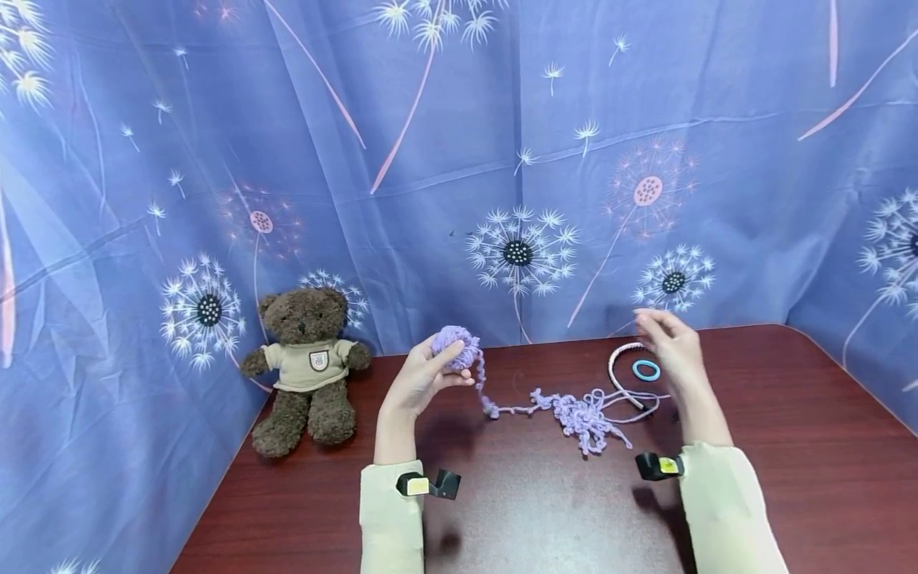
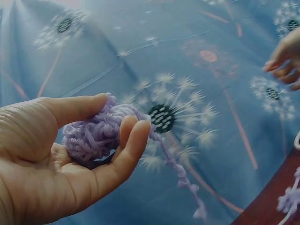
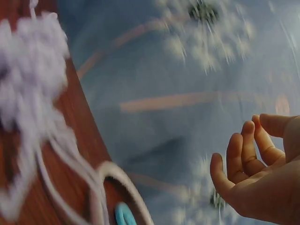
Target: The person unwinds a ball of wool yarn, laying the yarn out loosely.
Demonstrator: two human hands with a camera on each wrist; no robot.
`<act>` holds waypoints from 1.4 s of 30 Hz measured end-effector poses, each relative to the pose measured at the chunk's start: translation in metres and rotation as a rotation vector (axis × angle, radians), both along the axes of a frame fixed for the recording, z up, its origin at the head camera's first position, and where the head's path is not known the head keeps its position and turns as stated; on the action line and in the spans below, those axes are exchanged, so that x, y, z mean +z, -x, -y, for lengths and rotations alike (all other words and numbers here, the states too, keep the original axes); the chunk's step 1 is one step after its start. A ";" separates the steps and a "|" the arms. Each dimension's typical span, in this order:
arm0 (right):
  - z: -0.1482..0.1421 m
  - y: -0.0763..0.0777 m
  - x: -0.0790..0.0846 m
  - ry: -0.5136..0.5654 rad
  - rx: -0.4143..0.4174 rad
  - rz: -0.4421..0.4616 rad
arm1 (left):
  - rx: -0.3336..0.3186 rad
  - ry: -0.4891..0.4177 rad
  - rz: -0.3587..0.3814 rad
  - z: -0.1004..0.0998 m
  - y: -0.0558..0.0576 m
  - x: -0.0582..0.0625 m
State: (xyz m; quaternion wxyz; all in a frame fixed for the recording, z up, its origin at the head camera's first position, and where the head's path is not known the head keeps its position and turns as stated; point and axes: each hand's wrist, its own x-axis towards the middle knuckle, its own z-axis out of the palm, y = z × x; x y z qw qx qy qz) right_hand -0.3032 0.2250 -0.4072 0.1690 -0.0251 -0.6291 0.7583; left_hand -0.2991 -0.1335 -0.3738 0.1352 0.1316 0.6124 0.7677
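My left hand holds a small ball of lilac yarn above the table, thumb on one side and fingers on the other. In the left wrist view the ball is wound loosely, and a kinked strand hangs from it. That strand runs down to a loose tangle of the same yarn on the table. My right hand is raised at the right with nothing in it. The right wrist view shows its fingers loosely bent, with the thumb close to the index finger.
Beside the right hand lie a light blue ring and a whitish cord loop, with yarn strands across the loop's lower end. A brown teddy bear in a shirt sits at the table's left. A blue dandelion-print curtain hangs behind the dark red table.
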 end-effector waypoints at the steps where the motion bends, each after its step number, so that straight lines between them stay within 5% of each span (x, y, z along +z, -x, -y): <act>1: 0.009 0.000 0.002 -0.069 0.026 -0.001 | -0.021 0.006 -0.007 -0.004 0.000 0.000; 6: 0.061 -0.005 0.011 -0.380 0.169 0.002 | -0.109 0.014 -0.036 -0.020 -0.003 -0.001; 15: 0.127 -0.024 0.013 -0.541 0.392 -0.022 | -0.147 -0.007 -0.048 -0.030 -0.007 -0.002; 24: 0.124 -0.022 0.011 -0.463 0.364 -0.058 | -0.142 0.036 -0.062 -0.029 -0.005 -0.004; 42: 0.051 -0.013 0.027 -0.157 0.190 -0.043 | -0.057 0.105 -0.052 -0.015 -0.001 -0.004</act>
